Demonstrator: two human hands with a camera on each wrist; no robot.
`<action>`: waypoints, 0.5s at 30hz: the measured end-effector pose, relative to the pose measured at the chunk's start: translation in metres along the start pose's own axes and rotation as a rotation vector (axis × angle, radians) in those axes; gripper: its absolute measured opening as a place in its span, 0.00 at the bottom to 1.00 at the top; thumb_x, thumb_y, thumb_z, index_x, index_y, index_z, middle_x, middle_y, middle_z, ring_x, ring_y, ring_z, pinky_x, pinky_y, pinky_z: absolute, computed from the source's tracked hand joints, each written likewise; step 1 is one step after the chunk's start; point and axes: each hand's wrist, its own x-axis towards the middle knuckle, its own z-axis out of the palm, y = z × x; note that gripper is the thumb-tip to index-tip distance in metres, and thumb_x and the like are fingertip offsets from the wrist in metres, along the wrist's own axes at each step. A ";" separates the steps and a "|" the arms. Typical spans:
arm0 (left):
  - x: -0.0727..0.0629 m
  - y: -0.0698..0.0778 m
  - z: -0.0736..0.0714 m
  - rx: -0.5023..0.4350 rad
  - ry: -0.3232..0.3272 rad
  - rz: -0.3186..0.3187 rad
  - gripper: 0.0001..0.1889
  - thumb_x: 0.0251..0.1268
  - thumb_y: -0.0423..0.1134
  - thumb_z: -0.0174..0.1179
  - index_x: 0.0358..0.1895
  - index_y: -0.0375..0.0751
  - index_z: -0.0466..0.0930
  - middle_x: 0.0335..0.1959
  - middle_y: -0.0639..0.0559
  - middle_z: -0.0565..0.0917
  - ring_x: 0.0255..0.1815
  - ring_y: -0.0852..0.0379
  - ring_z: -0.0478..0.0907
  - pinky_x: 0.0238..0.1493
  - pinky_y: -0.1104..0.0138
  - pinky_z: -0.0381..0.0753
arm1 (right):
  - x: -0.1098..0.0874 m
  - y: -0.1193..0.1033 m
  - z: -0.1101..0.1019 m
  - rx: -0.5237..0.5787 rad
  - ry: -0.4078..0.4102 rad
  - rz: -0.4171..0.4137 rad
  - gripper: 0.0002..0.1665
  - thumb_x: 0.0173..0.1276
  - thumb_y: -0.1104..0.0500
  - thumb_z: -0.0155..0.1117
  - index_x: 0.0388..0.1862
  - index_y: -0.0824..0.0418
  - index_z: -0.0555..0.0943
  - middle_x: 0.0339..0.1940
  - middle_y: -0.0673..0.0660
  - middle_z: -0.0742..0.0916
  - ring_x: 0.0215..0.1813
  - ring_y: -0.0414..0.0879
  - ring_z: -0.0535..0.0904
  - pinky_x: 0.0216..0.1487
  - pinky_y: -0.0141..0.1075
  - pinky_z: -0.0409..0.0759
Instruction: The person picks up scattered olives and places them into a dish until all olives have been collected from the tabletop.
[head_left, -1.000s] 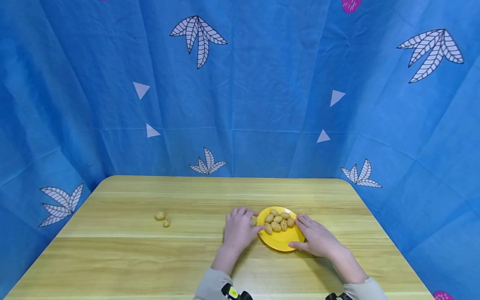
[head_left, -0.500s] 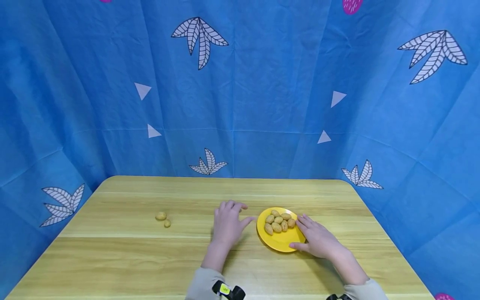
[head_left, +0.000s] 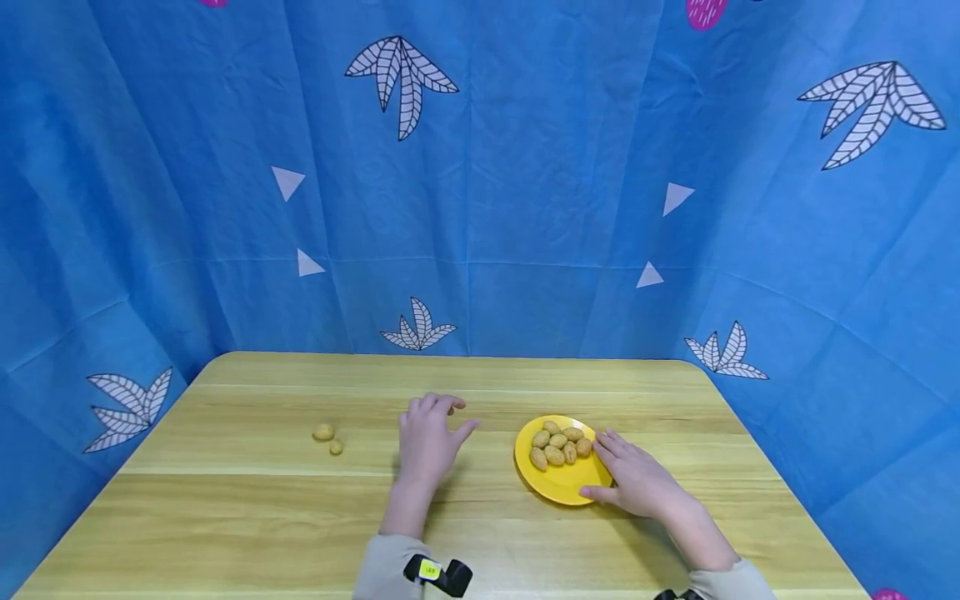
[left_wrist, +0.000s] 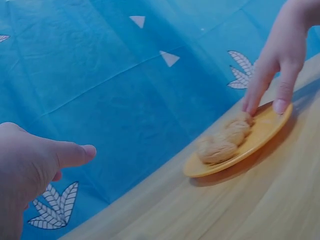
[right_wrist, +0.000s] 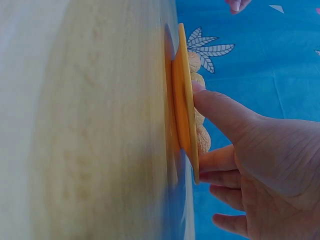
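A round yellow plate (head_left: pixel 561 487) lies on the table right of the middle, with several tan, wrinkled oval pieces that look like walnuts (head_left: pixel 555 455) grouped on its far-left part. At its right rim rests my right hand (head_left: pixel 633 479), thumb and fingers straight and spread. In the right wrist view the thumb (right_wrist: pixel 220 107) reaches over the rim. My left hand (head_left: pixel 429 442) is in the air left of the plate, fingers loosely bent, thumb apart, holding nothing. Two more tan pieces, a larger one (head_left: pixel 324 432) and a smaller one (head_left: pixel 336 447), lie on the left of the table.
The wooden table (head_left: pixel 247 517) has rounded far corners. Behind and beside it hangs a blue cloth (head_left: pixel 525 183) with white leaf prints. Black straps with small devices sit on both wrists, the left one (head_left: pixel 442 575) showing a yellow label.
My left hand has left the plate's left edge and moved left, away from it. The right hand, the plate and the tan pieces stay in place.
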 end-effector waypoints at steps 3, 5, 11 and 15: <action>0.001 -0.006 -0.005 0.009 0.009 -0.015 0.17 0.54 0.54 0.70 0.43 0.50 0.84 0.40 0.52 0.82 0.46 0.49 0.74 0.47 0.56 0.67 | 0.000 0.000 0.000 0.001 0.001 0.001 0.50 0.63 0.36 0.63 0.68 0.73 0.67 0.73 0.70 0.68 0.75 0.66 0.60 0.71 0.58 0.61; 0.002 -0.010 -0.009 0.004 0.019 -0.025 0.17 0.54 0.53 0.70 0.43 0.48 0.84 0.39 0.51 0.82 0.45 0.49 0.74 0.47 0.56 0.68 | 0.000 0.000 0.000 0.000 0.004 -0.001 0.50 0.63 0.36 0.63 0.68 0.73 0.67 0.73 0.70 0.68 0.75 0.66 0.60 0.71 0.58 0.62; 0.005 -0.022 -0.017 -0.008 0.044 -0.069 0.18 0.54 0.52 0.70 0.43 0.46 0.84 0.39 0.49 0.81 0.45 0.48 0.74 0.49 0.54 0.66 | 0.000 0.000 0.000 -0.005 0.019 -0.009 0.49 0.63 0.36 0.63 0.68 0.73 0.67 0.72 0.70 0.69 0.75 0.66 0.61 0.71 0.58 0.62; 0.006 -0.031 -0.022 -0.023 0.049 -0.108 0.19 0.54 0.53 0.70 0.44 0.46 0.84 0.40 0.48 0.82 0.46 0.47 0.73 0.50 0.53 0.66 | 0.000 0.000 0.000 -0.005 0.025 -0.014 0.49 0.63 0.37 0.64 0.68 0.73 0.68 0.72 0.71 0.69 0.75 0.66 0.61 0.70 0.58 0.62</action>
